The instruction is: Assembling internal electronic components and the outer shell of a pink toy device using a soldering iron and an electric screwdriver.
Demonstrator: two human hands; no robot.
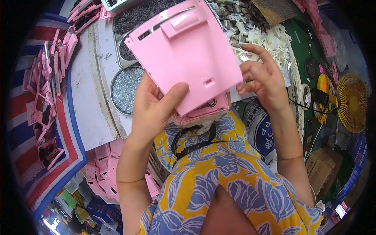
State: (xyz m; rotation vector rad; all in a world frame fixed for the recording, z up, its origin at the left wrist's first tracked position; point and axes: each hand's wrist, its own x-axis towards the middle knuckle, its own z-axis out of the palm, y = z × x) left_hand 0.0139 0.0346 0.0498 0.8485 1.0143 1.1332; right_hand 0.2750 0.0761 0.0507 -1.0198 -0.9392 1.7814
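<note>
My left hand (156, 103) grips a flat pink plastic panel (188, 58) by its lower left edge, with the thumb lying on its face. The panel is tilted up and has a long slot near the top, a raised block below it and a small square hole lower down. My right hand (263, 74) is beside the panel's right edge, fingers apart and partly curled; I cannot tell whether they touch it. Below the panel, a pink casing (209, 107) with a round dark part shows partly over my lap; the panel hides the rest.
A round tin of small metal pieces (127, 90) stands on the white table (88, 98). Behind are a tray of dark screws (139, 25) and piled white plastic parts (274, 45). Pink parts (51, 74) lie on striped cloth at left. A yellow fan (352, 102) stands at right.
</note>
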